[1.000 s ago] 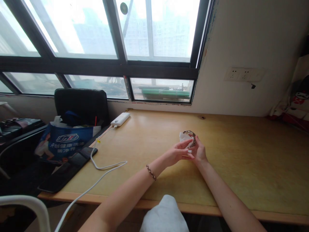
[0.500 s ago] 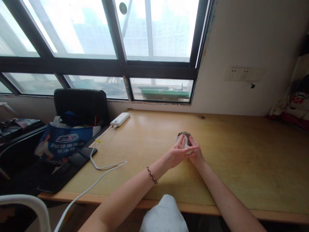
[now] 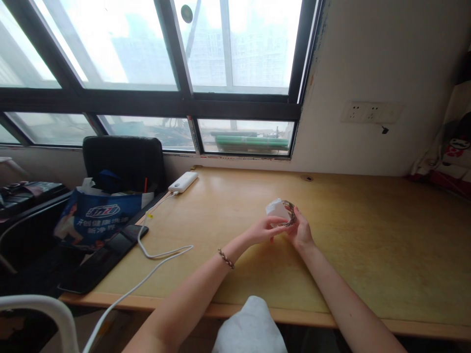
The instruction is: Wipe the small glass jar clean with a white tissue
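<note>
Above the tan desk [image 3: 235, 196], my right hand [image 3: 301, 233] is closed around the right side of a dark, ring-like, strand-textured object [image 3: 292, 210]. A white tissue or thin cloth [image 3: 275, 208] spreads at the left of this object. My left hand [image 3: 265, 229] has its fingers pressed on the tissue and the lower edge of the ring. A braided bracelet [image 3: 225, 259] circles my left wrist. My fingers hide part of the ring and part of the tissue.
A white power bank [image 3: 183, 182] lies at the desk's back left, with a white cable [image 3: 162, 256] trailing forward. Beyond the left edge are a blue bag [image 3: 99, 218], a black chair [image 3: 125, 159] and a black flat object [image 3: 105, 260]. A wall stands behind the desk.
My left hand has moved slightly left and turned. The white tissue now spreads out above its fingers, and more of the dark ring shows. My right hand keeps hold of the ring.
</note>
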{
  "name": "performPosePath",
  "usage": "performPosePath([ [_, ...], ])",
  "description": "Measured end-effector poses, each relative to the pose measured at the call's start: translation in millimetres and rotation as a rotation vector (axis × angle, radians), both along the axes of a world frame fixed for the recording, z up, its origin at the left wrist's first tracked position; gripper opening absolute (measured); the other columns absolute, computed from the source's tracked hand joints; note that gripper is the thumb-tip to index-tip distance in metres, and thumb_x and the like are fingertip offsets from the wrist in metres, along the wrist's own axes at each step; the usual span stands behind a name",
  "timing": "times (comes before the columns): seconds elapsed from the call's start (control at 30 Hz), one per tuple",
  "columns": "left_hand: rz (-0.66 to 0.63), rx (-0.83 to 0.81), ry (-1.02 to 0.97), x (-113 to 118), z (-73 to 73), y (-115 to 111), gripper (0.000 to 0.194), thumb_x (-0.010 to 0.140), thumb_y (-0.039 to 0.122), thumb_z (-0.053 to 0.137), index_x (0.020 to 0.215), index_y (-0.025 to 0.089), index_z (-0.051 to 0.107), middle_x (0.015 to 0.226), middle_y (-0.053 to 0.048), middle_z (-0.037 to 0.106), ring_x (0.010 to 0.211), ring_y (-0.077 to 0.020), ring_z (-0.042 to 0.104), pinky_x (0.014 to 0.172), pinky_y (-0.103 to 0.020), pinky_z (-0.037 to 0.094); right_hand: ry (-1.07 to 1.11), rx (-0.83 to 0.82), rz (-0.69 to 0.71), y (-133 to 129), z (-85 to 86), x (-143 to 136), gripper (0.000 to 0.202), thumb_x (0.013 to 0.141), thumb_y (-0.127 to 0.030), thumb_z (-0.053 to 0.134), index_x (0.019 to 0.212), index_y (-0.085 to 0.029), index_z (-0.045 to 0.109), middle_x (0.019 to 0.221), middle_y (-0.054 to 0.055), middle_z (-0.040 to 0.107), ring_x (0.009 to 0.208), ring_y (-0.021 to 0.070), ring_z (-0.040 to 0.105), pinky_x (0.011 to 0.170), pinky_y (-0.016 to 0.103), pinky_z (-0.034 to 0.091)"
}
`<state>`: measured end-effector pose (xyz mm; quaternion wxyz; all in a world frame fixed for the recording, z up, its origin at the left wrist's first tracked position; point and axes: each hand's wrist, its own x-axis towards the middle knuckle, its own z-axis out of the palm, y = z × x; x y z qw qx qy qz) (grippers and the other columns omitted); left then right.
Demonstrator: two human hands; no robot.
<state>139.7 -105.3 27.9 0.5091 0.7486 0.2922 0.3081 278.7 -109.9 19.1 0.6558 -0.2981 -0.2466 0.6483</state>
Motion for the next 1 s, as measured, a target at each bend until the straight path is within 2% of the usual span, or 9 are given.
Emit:
performPosePath([
  [0.17,0.072,0.547,0.216,-18.0,11.1,6.8,0.028,0.076,0.039,0.048,0.091,0.020,0.064,0.089,-0.007,0.063,0.077,-0.0161,0.057,0.070,-0.023,0.041,0.037,-0.017,0.090,1.1,-3.6,-2.4,0.024,0.075,-0.034,0.052,0.091,-0.019,0.059,0.081,0.003,0.065,0.067,0.0157,0.060,0.051,0.026,0.048],
  [0.23,0.098,0.635,0.269,-23.4,11.8,9.3,0.026,0.075,0.038,0.050,0.092,0.022,0.063,0.096,-0.006,0.062,0.085,-0.0184,0.056,0.077,-0.025,0.038,0.054,-0.031,0.115,-0.1,-3.5,-3.5,0.023,0.076,-0.034,0.050,0.091,-0.019,0.058,0.081,0.003,0.065,0.067,0.0157,0.060,0.053,0.027,0.049],
  [0.4,0.118,0.690,0.244,-27.7,10.5,12.7,0.038,0.075,0.034,0.051,0.111,0.025,0.052,0.117,-0.005,0.052,0.104,-0.0226,0.048,0.097,-0.033,0.023,0.079,-0.106,0.184,-2.4,-4.6,-3.9,0.024,0.078,-0.039,0.047,0.085,-0.019,0.058,0.076,0.004,0.065,0.066,0.0188,0.061,0.059,0.035,0.049],
  [0.53,0.102,0.633,0.135,-23.8,13.8,7.3,0.047,0.075,0.031,0.052,0.121,0.026,0.043,0.126,-0.005,0.044,0.116,-0.0232,0.038,0.102,-0.037,0.011,0.125,-0.079,0.188,-2.6,-4.4,-2.9,0.027,0.078,-0.041,0.045,0.087,-0.020,0.059,0.081,0.005,0.066,0.073,0.0205,0.061,0.066,0.039,0.049],
  [0.63,0.112,0.528,0.022,-18.1,13.8,2.0,0.056,0.073,0.032,0.054,0.126,0.023,0.036,0.135,-0.006,0.028,0.124,-0.0234,0.024,0.103,-0.035,0.009,0.173,-0.061,0.171,-3.0,-3.2,-1.7,0.029,0.078,-0.042,0.043,0.084,-0.019,0.060,0.085,0.007,0.065,0.079,0.0218,0.061,0.072,0.043,0.047],
  [0.7,0.128,0.436,-0.062,-13.3,10.5,0.1,0.060,0.072,0.032,0.055,0.127,0.021,0.033,0.137,-0.007,0.024,0.126,-0.0226,0.019,0.104,-0.034,0.010,0.193,-0.058,0.163,-3.3,-2.7,-0.7,0.030,0.078,-0.042,0.043,0.082,-0.017,0.060,0.088,0.008,0.065,0.084,0.0226,0.060,0.075,0.044,0.046],
  [0.83,0.212,0.254,-0.169,-3.5,-1.1,0.3,0.065,0.071,0.032,0.057,0.128,0.018,0.029,0.134,-0.009,0.029,0.125,-0.0226,0.022,0.103,-0.036,0.014,0.196,-0.016,0.124,-2.0,-3.9,1.6,0.029,0.077,-0.041,0.045,0.085,-0.018,0.060,0.095,0.008,0.064,0.091,0.0228,0.058,0.078,0.043,0.045],
  [1.0,0.262,0.221,-0.187,1.6,-11.5,3.7,0.077,0.057,0.032,0.069,0.124,0.017,0.035,0.129,-0.012,0.037,0.121,-0.0264,0.029,0.102,-0.040,0.017,0.159,-0.005,0.065,1.6,-7.2,2.3,0.026,0.078,-0.036,0.046,0.088,-0.017,0.061,0.093,0.007,0.064,0.092,0.0202,0.057,0.078,0.037,0.046],
])
